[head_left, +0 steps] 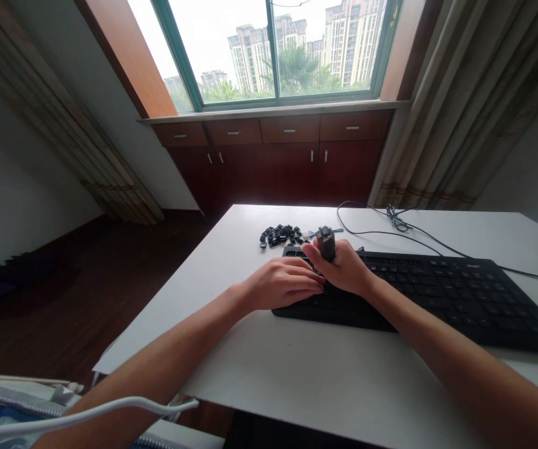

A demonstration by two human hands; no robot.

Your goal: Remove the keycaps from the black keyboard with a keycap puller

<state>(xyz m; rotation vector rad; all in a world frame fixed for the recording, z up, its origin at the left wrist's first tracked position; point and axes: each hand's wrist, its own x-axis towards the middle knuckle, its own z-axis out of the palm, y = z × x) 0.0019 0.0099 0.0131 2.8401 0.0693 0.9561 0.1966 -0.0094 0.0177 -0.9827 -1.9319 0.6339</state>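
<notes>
A black keyboard (419,287) lies across the white table, some key places at its left end bare of caps. My left hand (284,282) rests on that left end, fingers stretched out and lying flat. Close beside it, my right hand (344,267) is closed around a dark grey tool (326,243) with a thick, blocky upper end. The tool stands roughly upright over the keyboard; its lower end is hidden behind my hands. Past the keyboard's far left corner is a heap of loose black keycaps (281,235).
A thin tool with a bluish end (337,231) lies beside the keycaps. A black cable (395,218), partly bundled, runs along the table's (297,362) far side. At lower left, a white cord (123,404) crosses over my left forearm. Cabinets (269,165) stand under the window.
</notes>
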